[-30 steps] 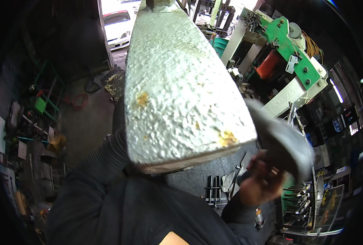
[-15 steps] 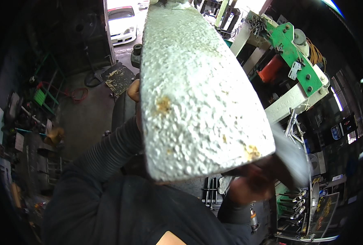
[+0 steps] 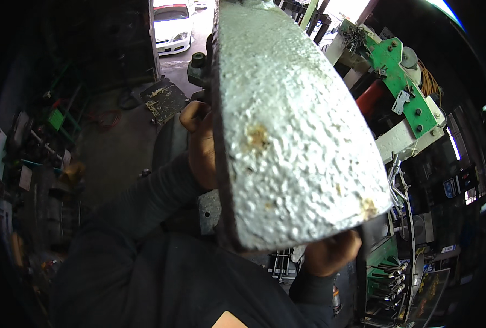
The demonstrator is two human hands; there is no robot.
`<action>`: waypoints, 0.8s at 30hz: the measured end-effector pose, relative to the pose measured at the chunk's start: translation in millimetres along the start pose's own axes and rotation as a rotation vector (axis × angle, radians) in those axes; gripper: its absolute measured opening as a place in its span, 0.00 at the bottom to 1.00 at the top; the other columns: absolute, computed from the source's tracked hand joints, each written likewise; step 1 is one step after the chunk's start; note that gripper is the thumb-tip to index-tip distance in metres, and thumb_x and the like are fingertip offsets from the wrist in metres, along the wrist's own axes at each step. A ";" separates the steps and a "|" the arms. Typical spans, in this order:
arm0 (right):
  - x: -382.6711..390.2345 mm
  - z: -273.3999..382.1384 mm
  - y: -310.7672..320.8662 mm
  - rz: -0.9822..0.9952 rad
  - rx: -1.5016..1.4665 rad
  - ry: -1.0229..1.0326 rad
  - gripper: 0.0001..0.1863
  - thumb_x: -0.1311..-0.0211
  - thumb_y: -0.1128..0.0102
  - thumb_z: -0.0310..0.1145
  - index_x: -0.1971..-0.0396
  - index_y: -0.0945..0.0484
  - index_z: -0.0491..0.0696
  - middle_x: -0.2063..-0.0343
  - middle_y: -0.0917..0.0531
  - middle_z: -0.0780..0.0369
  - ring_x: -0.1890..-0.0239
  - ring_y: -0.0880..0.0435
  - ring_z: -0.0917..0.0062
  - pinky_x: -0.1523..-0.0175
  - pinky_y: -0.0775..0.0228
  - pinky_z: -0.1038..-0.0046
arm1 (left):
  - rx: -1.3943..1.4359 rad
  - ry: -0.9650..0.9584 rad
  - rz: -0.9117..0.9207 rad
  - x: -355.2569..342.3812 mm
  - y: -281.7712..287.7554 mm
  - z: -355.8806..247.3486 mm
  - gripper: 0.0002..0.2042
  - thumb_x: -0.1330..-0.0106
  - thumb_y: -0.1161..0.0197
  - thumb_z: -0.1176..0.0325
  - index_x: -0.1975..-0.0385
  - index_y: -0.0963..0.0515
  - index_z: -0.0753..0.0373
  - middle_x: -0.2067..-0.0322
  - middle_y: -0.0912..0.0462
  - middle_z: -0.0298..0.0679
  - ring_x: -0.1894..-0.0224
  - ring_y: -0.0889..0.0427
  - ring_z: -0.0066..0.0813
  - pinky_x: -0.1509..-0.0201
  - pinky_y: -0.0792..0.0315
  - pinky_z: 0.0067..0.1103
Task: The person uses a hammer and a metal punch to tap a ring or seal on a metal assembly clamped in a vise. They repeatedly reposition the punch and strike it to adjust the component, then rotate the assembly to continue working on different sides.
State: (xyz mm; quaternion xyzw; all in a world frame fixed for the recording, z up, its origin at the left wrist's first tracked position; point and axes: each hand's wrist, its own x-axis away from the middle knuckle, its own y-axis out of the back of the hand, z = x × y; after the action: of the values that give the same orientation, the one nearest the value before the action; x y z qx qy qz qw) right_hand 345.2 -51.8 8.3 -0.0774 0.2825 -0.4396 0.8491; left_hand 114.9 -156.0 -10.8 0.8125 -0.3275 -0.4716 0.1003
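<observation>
A broad silver-painted metal casting (image 3: pixel 303 147), rough-skinned with rust spots, fills the middle and hides much of my hands. My left hand (image 3: pixel 202 145) is beside its left edge, with a bent finger showing and the rest out of sight behind the metal. A dark bolt-like fitting (image 3: pixel 198 60) stands just beyond that hand. Under the casting's near right corner, my right hand (image 3: pixel 333 254) is closed in a fist, and what it grips is hidden. A dark, flat-looking piece (image 3: pixel 373 235) shows right beside it; its kind is unclear.
To the right stands a green and white machine arm (image 3: pixel 399 82), with a rack of tools (image 3: pixel 388 273) below it. A dark board with shavings (image 3: pixel 164 101) lies on the floor at the far left. Beyond the doorway is a white car (image 3: pixel 172 27).
The casting has shifted rightward in view, and more of my left hand shows. The grey piece that was blurred by motion near my right hand is now mostly out of sight.
</observation>
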 end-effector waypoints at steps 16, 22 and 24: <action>-19.8 4.5 -15.6 -0.026 0.589 0.800 0.21 0.40 0.45 0.35 0.48 0.34 0.44 0.60 0.24 0.48 0.66 0.20 0.63 0.65 0.27 0.77 | -0.234 -0.074 -0.098 11.4 -10.8 24.2 0.31 0.53 0.31 0.56 0.51 0.31 0.68 0.55 0.25 0.36 0.55 0.32 0.29 0.46 0.47 0.30; -11.6 2.1 9.9 0.026 0.123 0.149 0.26 0.42 0.45 0.36 0.44 0.36 0.43 0.51 0.27 0.51 0.57 0.21 0.63 0.59 0.25 0.74 | -0.199 0.091 -0.052 9.2 -10.3 15.8 0.34 0.56 0.28 0.57 0.50 0.32 0.69 0.55 0.25 0.34 0.50 0.37 0.23 0.44 0.47 0.25; -13.0 11.7 0.5 -0.138 0.171 0.428 0.26 0.40 0.47 0.43 0.49 0.33 0.39 0.59 0.24 0.51 0.64 0.20 0.63 0.65 0.25 0.76 | -0.227 0.086 -0.075 11.4 -7.8 14.7 0.35 0.56 0.28 0.57 0.49 0.33 0.69 0.55 0.25 0.35 0.50 0.36 0.24 0.44 0.49 0.25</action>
State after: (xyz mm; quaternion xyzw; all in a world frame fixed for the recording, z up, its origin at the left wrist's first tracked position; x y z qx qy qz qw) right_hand 346.0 -42.7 23.1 0.0706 0.4117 -0.5255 0.7412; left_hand 109.9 -155.0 -30.4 0.8271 -0.2369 -0.4739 0.1878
